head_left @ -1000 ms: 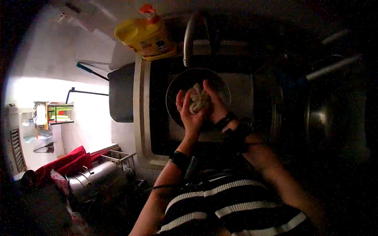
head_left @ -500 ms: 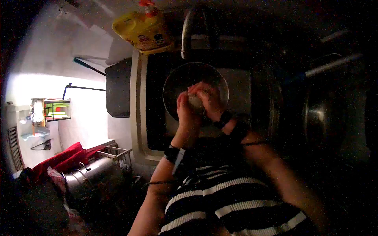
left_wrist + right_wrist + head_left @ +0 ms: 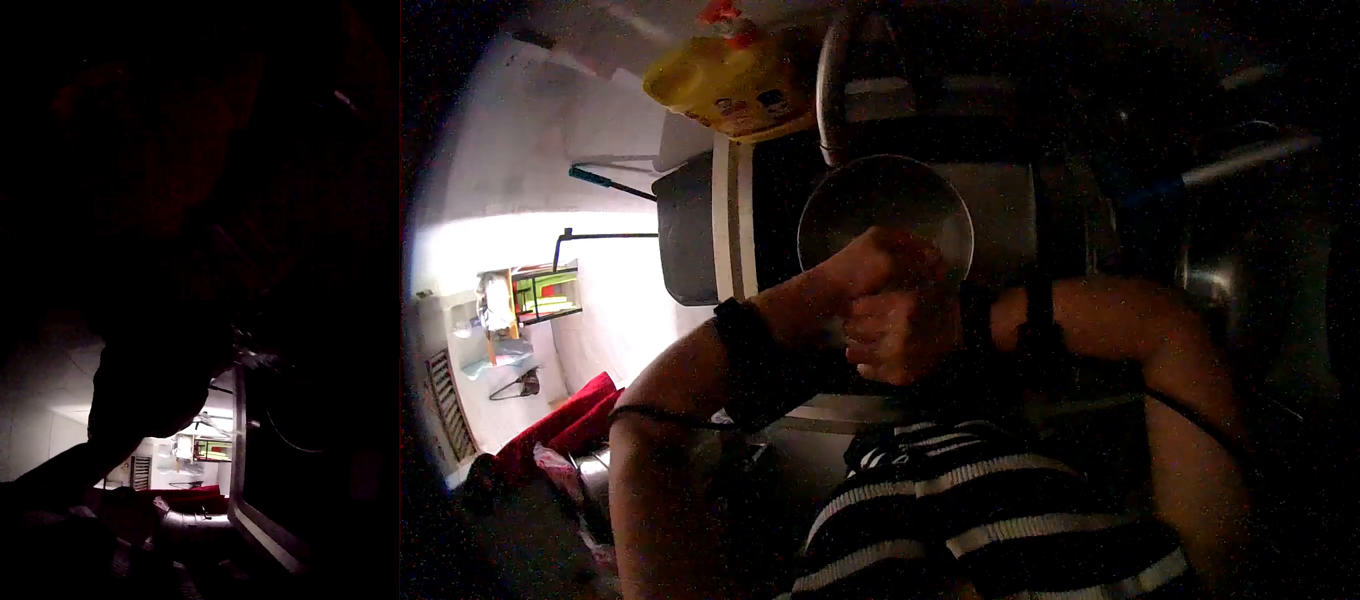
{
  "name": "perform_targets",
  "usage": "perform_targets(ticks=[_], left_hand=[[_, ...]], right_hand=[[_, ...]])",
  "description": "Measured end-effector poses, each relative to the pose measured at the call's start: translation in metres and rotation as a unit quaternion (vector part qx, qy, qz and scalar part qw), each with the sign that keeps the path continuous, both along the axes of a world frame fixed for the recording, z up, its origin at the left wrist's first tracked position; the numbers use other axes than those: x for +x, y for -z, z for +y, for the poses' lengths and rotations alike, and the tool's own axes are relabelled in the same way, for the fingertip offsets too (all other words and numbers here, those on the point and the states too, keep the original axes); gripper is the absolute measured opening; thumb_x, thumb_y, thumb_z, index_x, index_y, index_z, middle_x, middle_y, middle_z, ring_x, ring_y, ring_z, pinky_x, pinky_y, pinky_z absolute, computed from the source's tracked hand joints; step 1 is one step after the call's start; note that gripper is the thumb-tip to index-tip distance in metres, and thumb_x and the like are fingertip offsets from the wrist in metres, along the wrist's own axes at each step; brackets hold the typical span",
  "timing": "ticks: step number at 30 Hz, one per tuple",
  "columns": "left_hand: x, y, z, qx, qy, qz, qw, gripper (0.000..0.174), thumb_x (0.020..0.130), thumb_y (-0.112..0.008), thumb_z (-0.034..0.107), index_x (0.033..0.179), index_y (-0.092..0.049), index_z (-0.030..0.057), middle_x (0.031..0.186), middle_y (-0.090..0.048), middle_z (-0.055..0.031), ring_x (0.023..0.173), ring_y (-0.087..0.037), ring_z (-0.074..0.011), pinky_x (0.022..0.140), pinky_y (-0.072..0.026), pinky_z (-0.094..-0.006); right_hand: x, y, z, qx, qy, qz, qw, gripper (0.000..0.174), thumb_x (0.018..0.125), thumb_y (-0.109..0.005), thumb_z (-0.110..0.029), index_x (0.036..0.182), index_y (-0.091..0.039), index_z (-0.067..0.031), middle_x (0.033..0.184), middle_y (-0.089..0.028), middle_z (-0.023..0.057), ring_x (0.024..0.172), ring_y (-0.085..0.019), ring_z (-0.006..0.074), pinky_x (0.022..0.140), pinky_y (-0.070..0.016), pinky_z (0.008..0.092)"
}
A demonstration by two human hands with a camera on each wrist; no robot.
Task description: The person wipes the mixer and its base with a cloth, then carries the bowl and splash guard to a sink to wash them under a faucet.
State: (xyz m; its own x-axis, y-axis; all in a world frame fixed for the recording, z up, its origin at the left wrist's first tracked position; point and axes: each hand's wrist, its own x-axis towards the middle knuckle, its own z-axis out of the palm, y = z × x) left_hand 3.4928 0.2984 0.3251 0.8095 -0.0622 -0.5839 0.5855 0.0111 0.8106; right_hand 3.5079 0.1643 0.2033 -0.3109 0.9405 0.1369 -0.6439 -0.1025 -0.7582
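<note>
Over a round bowl [image 3: 885, 195] in the dark sink, both hands are pressed together with fingers curled. My left hand [image 3: 855, 268] comes in from the left and lies just above the right one. My right hand [image 3: 900, 335] has its fingers wrapped inward, knuckles toward the camera. Between them they grip a soft pale wad, now hidden by the hands; its kind cannot be told. The left wrist view is almost black. A dark hand silhouette [image 3: 156, 394] fills the upper part of the right wrist view, with bright glints beside it.
A curved faucet [image 3: 832, 100] rises behind the bowl. On the sink's back left corner stands a yellow jug [image 3: 735, 90] with a red pump. The pale sink edge [image 3: 735, 220] runs along the left, beside a dark grey panel [image 3: 685, 235]. Thin cables hang from both arms.
Cupped hands have closed over the pale wad, hiding it. Both elbows have spread outward, and the hands have turned across each other and come nearer the body.
</note>
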Motion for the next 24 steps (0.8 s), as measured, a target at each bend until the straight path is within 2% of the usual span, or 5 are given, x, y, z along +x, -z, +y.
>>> perform_targets(ticks=[6, 12, 18, 21, 24], left_hand=[[0.016, 0.017, 0.002, 0.125, 0.079, -0.066, 0.987, 0.017, 0.078, -0.053, 0.009, 0.084, -0.068, 0.0065, 0.086, -0.066, -0.0088, 0.08, -0.061, -0.0185, 0.076, -0.0465, -0.0326], [0.028, 0.076, -0.001, 0.303, 0.165, -0.064, 0.937, 0.022, 0.081, -0.048, 0.016, 0.082, -0.067, 0.0052, 0.087, -0.065, -0.0147, 0.083, -0.062, -0.0304, 0.075, -0.0481, -0.0362], [0.013, 0.089, 0.015, 0.515, 0.296, -0.142, 0.792, 0.024, 0.083, -0.05, 0.018, 0.101, -0.06, 0.0053, 0.099, -0.061, -0.0127, 0.088, -0.059, -0.028, 0.077, -0.0479, -0.0362], [-0.018, 0.043, 0.021, 0.357, 0.096, -0.134, 0.919, 0.027, 0.085, -0.05, 0.019, 0.107, -0.057, 0.0051, 0.102, -0.06, -0.0102, 0.091, -0.057, -0.0248, 0.079, -0.0469, -0.0353], [-0.04, 0.012, -0.003, 0.22, -0.143, -0.14, 0.955, 0.031, 0.087, -0.051, 0.021, 0.113, -0.054, 0.0048, 0.105, -0.058, -0.0077, 0.094, -0.056, -0.0215, 0.081, -0.0458, -0.0344]], right_hand=[[-0.007, -0.057, 0.004, -0.061, 0.134, -0.499, 0.854, 0.024, 0.083, -0.046, -0.023, 0.094, -0.054, -0.0031, 0.094, -0.055, 0.0108, 0.086, -0.055, 0.0229, 0.079, -0.0458, 0.0332], [0.016, -0.043, 0.03, 0.054, -0.009, -0.544, 0.837, 0.031, 0.085, -0.047, -0.025, 0.106, -0.049, -0.0024, 0.11, -0.048, 0.0104, 0.1, -0.048, 0.0223, 0.085, -0.0425, 0.033], [0.048, -0.066, 0.036, 0.142, -0.071, -0.547, 0.822, 0.039, 0.087, -0.047, -0.026, 0.118, -0.045, -0.0017, 0.125, -0.041, 0.01, 0.114, -0.041, 0.0218, 0.091, -0.0391, 0.0328], [0.072, -0.104, 0.025, 0.085, 0.019, -0.523, 0.848, 0.044, 0.088, -0.047, -0.027, 0.124, -0.043, -0.0014, 0.132, -0.037, 0.0098, 0.121, -0.038, 0.0215, 0.094, -0.0374, 0.0327], [0.09, -0.092, 0.005, -0.049, 0.227, -0.422, 0.877, 0.042, 0.09, -0.048, -0.021, 0.127, -0.041, -0.002, 0.133, -0.038, 0.009, 0.122, -0.038, 0.0212, 0.097, -0.0357, 0.033]])
